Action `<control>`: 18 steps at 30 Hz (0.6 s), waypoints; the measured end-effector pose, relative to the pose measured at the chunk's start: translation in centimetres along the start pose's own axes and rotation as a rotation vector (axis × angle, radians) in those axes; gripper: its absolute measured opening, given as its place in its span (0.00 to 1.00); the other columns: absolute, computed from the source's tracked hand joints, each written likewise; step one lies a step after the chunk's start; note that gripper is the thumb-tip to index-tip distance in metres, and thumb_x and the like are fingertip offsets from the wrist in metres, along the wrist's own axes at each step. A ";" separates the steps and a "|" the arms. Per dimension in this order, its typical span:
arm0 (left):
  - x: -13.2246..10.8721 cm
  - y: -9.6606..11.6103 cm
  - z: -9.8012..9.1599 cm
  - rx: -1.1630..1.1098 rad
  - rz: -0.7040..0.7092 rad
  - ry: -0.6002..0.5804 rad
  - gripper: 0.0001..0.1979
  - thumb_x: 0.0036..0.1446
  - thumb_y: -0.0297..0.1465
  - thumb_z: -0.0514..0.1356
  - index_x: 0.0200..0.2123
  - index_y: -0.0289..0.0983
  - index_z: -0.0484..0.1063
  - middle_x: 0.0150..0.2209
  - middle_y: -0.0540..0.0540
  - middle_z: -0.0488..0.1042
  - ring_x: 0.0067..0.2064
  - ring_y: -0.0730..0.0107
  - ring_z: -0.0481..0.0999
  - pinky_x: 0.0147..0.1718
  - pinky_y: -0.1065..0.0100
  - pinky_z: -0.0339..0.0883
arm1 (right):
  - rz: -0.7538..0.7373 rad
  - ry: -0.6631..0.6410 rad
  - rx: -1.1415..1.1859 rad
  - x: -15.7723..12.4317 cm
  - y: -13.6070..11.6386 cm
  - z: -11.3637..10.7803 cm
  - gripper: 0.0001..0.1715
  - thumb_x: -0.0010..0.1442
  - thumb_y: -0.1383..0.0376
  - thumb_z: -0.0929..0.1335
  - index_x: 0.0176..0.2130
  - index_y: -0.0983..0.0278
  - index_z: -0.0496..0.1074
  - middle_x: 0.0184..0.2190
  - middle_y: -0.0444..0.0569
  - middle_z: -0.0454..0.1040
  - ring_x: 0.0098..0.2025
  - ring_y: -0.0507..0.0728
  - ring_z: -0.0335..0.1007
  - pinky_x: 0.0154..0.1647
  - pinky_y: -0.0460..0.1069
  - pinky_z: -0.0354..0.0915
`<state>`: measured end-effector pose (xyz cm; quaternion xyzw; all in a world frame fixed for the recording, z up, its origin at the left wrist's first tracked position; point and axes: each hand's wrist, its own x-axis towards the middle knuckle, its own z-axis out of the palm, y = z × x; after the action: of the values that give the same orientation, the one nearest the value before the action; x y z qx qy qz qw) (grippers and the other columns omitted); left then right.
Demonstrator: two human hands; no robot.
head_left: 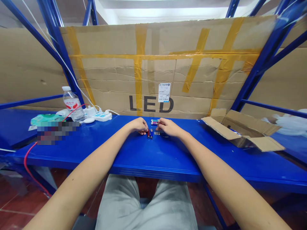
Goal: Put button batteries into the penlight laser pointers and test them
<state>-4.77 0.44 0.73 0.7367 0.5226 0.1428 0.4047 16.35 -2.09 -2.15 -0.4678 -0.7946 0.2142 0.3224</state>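
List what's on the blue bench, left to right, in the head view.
green packet → water bottle → white power strip → left hand → upright red-and-blue batteries → right hand → open cardboard box → white plastic bag

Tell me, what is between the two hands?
A few small red-and-blue batteries stand on the blue table between the left hand and right hand, in the head view.
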 end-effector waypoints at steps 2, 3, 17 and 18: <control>-0.1 0.1 0.1 0.002 0.007 0.003 0.03 0.45 0.23 0.66 0.28 0.30 0.75 0.22 0.46 0.75 0.25 0.74 0.74 0.27 0.73 0.70 | -0.010 -0.003 0.014 -0.1 -0.3 0.0 0.05 0.63 0.68 0.61 0.34 0.62 0.64 0.36 0.47 0.80 0.39 0.55 0.74 0.41 0.48 0.66; -0.2 0.2 0.1 0.007 0.010 0.005 0.03 0.45 0.24 0.66 0.27 0.31 0.75 0.22 0.46 0.76 0.25 0.74 0.74 0.26 0.74 0.69 | -0.014 -0.004 0.024 -0.2 -0.5 0.1 0.05 0.63 0.68 0.61 0.34 0.62 0.64 0.36 0.47 0.80 0.39 0.55 0.74 0.41 0.48 0.65; 0.0 0.1 0.3 -0.007 0.014 0.011 0.08 0.43 0.24 0.69 0.28 0.32 0.73 0.22 0.47 0.75 0.27 0.72 0.76 0.28 0.73 0.70 | -0.060 -0.059 0.036 -0.4 -1.8 1.0 0.03 0.62 0.67 0.62 0.35 0.61 0.65 0.36 0.48 0.80 0.38 0.55 0.74 0.41 0.49 0.66; 0.0 0.1 0.3 -0.011 0.012 0.010 0.08 0.43 0.24 0.68 0.27 0.32 0.73 0.22 0.47 0.75 0.27 0.72 0.76 0.28 0.73 0.71 | -0.064 -0.059 0.038 -0.5 -1.8 1.0 0.03 0.62 0.67 0.62 0.35 0.61 0.65 0.36 0.48 0.80 0.38 0.55 0.74 0.41 0.49 0.66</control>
<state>-4.55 0.27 0.61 0.7368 0.5196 0.1519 0.4051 14.73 -3.38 -1.79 -0.4294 -0.8140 0.2325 0.3145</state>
